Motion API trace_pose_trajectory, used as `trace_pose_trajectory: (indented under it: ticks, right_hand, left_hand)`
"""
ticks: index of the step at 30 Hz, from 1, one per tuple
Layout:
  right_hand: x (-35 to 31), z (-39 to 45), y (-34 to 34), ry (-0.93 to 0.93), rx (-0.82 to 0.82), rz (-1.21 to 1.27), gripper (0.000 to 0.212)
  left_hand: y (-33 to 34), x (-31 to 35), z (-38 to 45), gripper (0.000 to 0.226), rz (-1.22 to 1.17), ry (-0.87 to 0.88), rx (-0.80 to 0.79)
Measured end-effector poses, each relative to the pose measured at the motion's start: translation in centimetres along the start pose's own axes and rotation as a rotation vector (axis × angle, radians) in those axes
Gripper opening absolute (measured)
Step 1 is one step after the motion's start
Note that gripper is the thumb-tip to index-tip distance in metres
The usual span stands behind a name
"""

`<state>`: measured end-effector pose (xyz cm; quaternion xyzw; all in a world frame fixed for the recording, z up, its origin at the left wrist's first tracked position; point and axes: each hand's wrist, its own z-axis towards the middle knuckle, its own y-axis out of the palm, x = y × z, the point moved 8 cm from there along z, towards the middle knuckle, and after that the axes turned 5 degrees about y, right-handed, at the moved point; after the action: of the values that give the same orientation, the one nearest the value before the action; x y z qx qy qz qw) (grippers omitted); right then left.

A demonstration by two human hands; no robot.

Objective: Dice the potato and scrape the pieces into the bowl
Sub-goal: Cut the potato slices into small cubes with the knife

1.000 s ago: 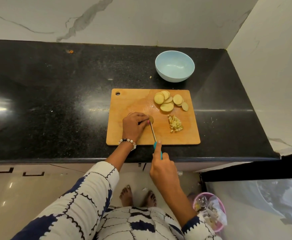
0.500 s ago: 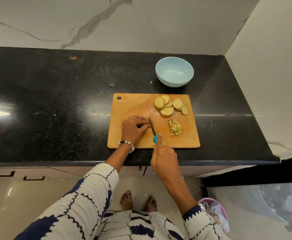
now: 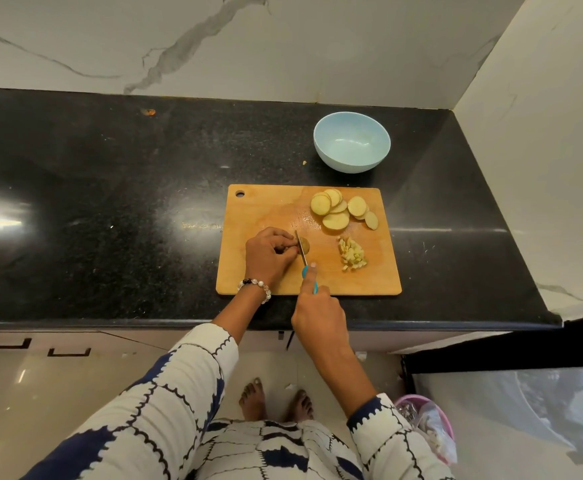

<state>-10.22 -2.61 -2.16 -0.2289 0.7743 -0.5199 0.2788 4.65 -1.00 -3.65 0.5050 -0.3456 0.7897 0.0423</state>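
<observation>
Left hand [image 3: 268, 258] is pinching the potato end piece [image 3: 304, 244] on the cutting board [image 3: 266, 209]; right hand [image 3: 319, 317] is gripping the knife [image 3: 304, 259], blade against the piece. Slices [image 3: 342, 211] and dice [image 3: 352, 258] are sitting on the board's right side, bowl [image 3: 351, 142] just behind it.

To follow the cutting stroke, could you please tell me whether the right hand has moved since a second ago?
Yes. The right hand has moved away from the person: its forefinger now lies over the cutting board, past its near edge.
</observation>
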Motion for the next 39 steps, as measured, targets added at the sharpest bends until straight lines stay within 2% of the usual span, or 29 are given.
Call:
trace_pose_trajectory:
  ticks: [7, 11, 15, 18, 21, 25, 31, 35, 39]
  right_hand:
    - [0.9, -1.8, 0.6, -0.021, -0.007, 0.030, 0.072]
    - [1.8, -4.3, 0.7, -0.059, 0.141, 0.024, 0.075]
    - [3.2, -3.9, -0.9, -0.065, 0.097, 0.237, 0.055]
    - [4.6, -2.9, -2.7, -0.043, 0.209, 0.370, 0.052]
    - [5.9, -2.0, -3.0, 0.025, 0.198, 0.407, 0.052]
    - [5.6, -1.7, -2.8, 0.038, 0.167, 0.444, 0.053]
    - [5.3, -1.6, -2.7, 0.024, 0.191, 0.486, 0.051]
    - [5.1, -1.2, -2.3, -0.001, 0.211, 0.481, 0.050]
    - [4.4, -0.8, -1.6, -0.039, 0.192, 0.420, 0.050]
  left_hand:
    - [0.0, 0.0, 0.0, 0.013, 0.006, -0.037, 0.015]
    - [-0.1, 0.2, 0.0, 0.014, -0.007, -0.054, -0.005]
    - [-0.2, 0.4, 0.1, 0.017, 0.013, -0.068, -0.053]
    - [-0.4, 0.5, -0.2, 0.025, 0.015, -0.140, -0.021]
    - [0.1, 1.0, -0.6, 0.035, 0.078, -0.219, 0.032]
    - [2.0, 1.7, -0.2, 0.049, 0.301, -0.269, -0.056]
    - [2.9, 2.1, 1.1, 0.026, 0.386, -0.160, -0.173]
    - [2.7, 2.2, 2.0, 0.027, 0.344, -0.014, -0.326]
    - [2.4, 2.2, 2.2, 0.030, 0.380, 0.019, -0.360]
